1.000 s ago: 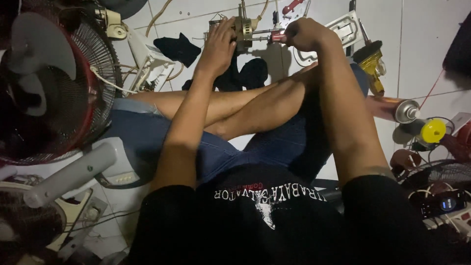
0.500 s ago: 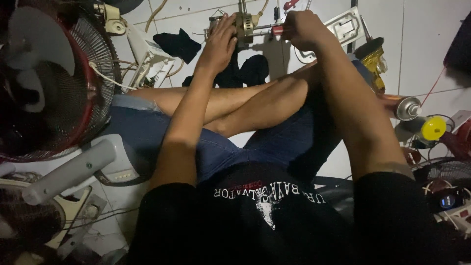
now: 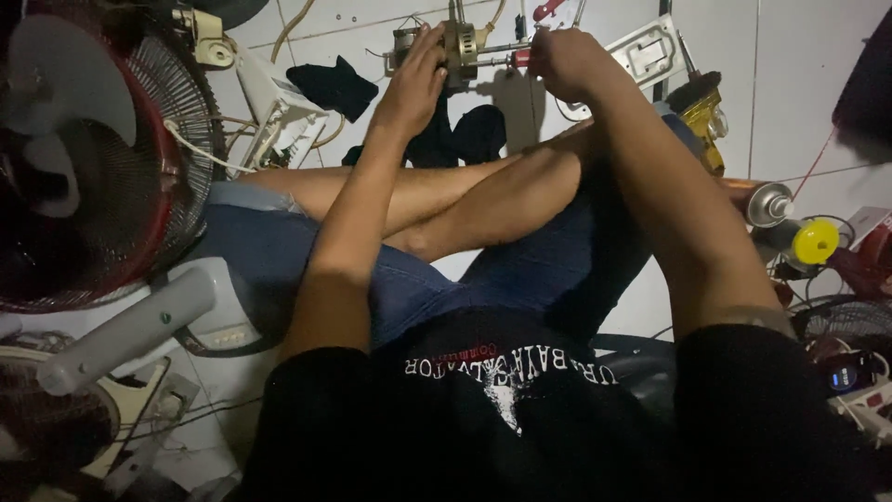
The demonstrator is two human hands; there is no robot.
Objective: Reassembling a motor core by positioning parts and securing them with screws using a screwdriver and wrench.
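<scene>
The left hand (image 3: 413, 79) clamps the motor (image 3: 455, 42) steady on the floor (image 3: 799, 56) beyond the crossed legs, so the right hand (image 3: 562, 60), fisted on a screwdriver (image 3: 516, 58), can work it.

left arm: stretched out over the crossed legs
left hand (image 3: 413, 79): fingers spread, pressing down
right hand (image 3: 567, 60): curled in a tight fist

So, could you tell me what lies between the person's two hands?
In the head view, a small brass-coloured fan motor sits between the left hand, which grips it, and the right hand, which holds a red-handled screwdriver against it.
</scene>
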